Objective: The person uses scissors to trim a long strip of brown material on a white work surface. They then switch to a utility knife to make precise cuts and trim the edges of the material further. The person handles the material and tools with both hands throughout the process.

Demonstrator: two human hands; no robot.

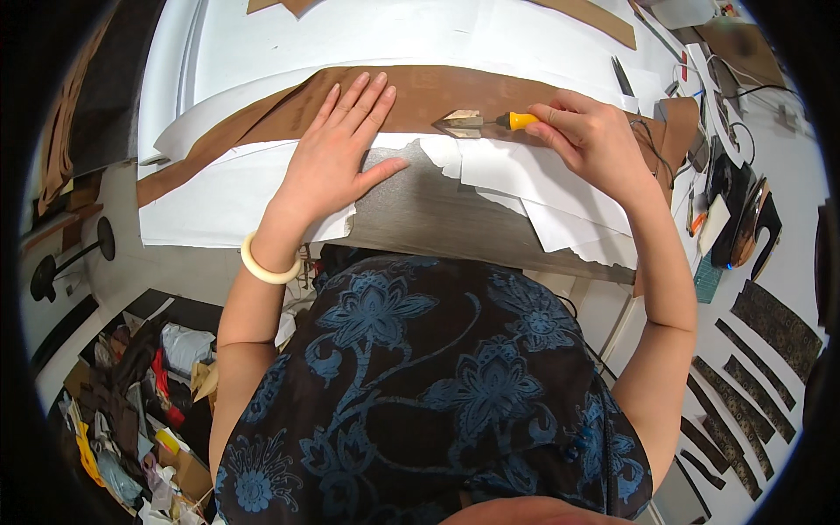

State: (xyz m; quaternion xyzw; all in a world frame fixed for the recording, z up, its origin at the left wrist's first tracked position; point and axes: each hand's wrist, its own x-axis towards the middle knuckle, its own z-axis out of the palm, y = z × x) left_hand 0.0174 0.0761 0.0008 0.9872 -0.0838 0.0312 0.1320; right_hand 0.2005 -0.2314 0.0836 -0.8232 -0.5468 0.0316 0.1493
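Note:
A long brown strip of leather-like material (pixel 437 92) lies across the worktable, curving down at its left end. My left hand (pixel 337 149) rests flat on it with the fingers spread; a cream bangle (pixel 262 265) circles that wrist. In my right hand (pixel 591 140) is a small hand iron (pixel 468 122), gripped by its yellow handle. Its pointed metal head lies on or just over the brown strip, pointing left; contact cannot be told. A dark cord (pixel 649 144) shows behind my right hand. White paper (pixel 551 188) with torn edges lies under the strip's near side.
The grey table edge (pixel 429 210) is just before my body. Tweezers (pixel 622 77) and other tools lie at the far right. Dark patterned strips (pixel 761 385) are spread at the right. A scrap-filled bin (pixel 131 402) stands low at the left. Brown pieces (pixel 586 19) lie at the back.

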